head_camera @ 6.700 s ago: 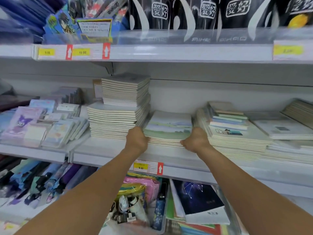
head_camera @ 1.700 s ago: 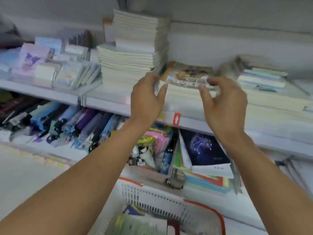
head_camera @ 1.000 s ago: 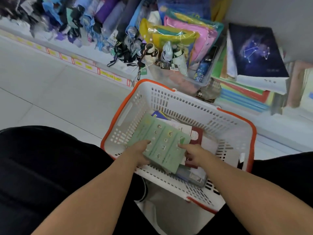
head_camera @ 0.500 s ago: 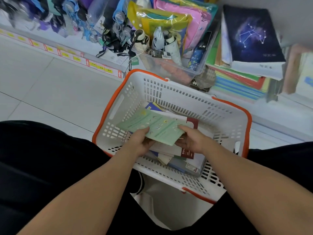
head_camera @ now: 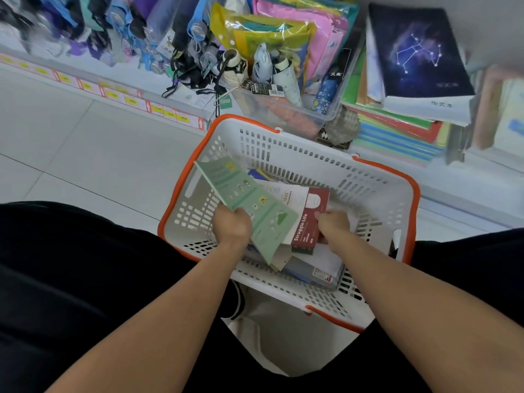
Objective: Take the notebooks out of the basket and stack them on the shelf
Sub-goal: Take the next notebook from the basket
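The white basket (head_camera: pixel 365 194) is sitting on the floor before the low shelf (head_camera: pixel 453 177), several notebooks still lying inside. The left hand (head_camera: pixel 232 226) is pinching the green notebook (head_camera: pixel 249 205), tilting it up; the right hand (head_camera: pixel 333 224) is gripping the red-spined notebook (head_camera: pixel 307 222). Next, I'd guess, both need lifting clear to the shelf.

Mostly plastic and paper here

The basket (head_camera: pixel 377 194) is slotted white plastic with a smooth orange rim; the green notebook (head_camera: pixel 249 205) has a matt paper cover, the red-spined notebook (head_camera: pixel 307 219) looks like matt card. Clear glossy plastic bin (head_camera: pixel 326 116) behind it, and the floor tiles (head_camera: pixel 85 154) have a smooth, slightly shiny finish.
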